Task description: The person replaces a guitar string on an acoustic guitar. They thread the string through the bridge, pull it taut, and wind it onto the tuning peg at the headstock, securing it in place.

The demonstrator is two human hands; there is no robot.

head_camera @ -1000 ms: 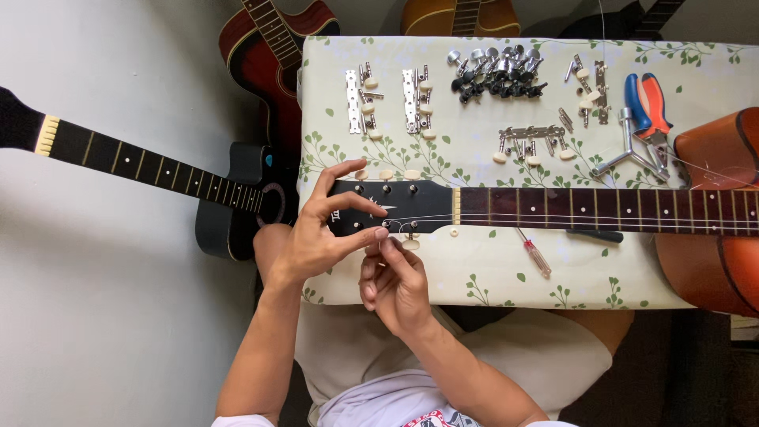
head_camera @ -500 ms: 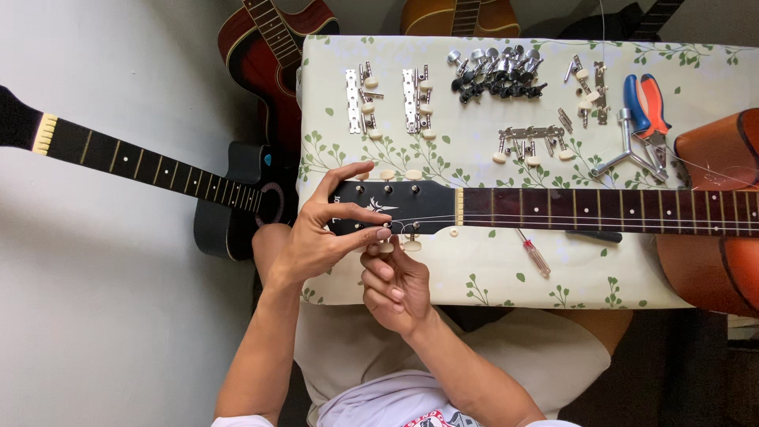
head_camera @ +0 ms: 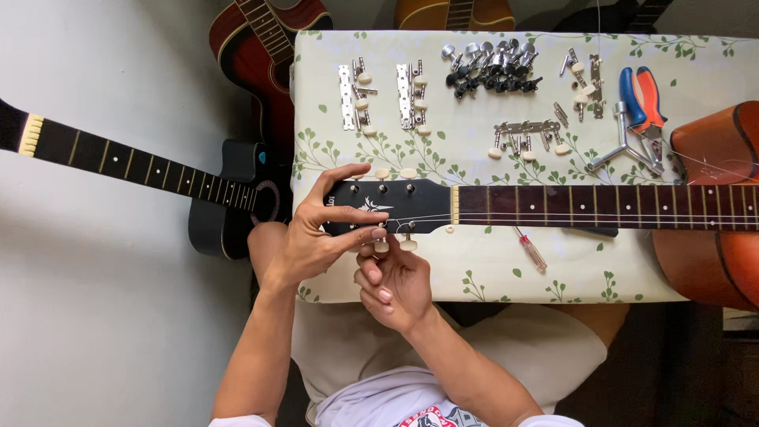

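Hands first: my left hand (head_camera: 312,237) wraps the end of the black headstock (head_camera: 387,207), thumb on its near edge and fingers (head_camera: 348,174) spread over the top and far edge, so it is clamped on the headstock. My right hand (head_camera: 393,282) sits just below the near edge, its fingers pressed together on one of the cream tuning pegs (head_camera: 382,246) there; I cannot tell how firmly it pinches. The headstock lies flat on the desk (head_camera: 474,277), near its left end, with the dark fretted neck (head_camera: 601,207) running off to the right into the brown guitar body (head_camera: 711,229) that overhangs the desk's right side. A leaf-printed cloth covers the desk. A small screwdriver with a clear reddish handle (head_camera: 531,251) lies just below the neck. Farther from me I see two metal tuner strips (head_camera: 348,96) side by side, a heap of chrome and black tuners (head_camera: 490,67), another loose strip with cream knobs (head_camera: 526,136), a few single tuners (head_camera: 583,75), and pliers with red and blue handles (head_camera: 642,99) beside a metal winder tool (head_camera: 621,150). On the floor at left, a black guitar (head_camera: 158,178) lies across the view, and a red one (head_camera: 265,55) stands behind it.
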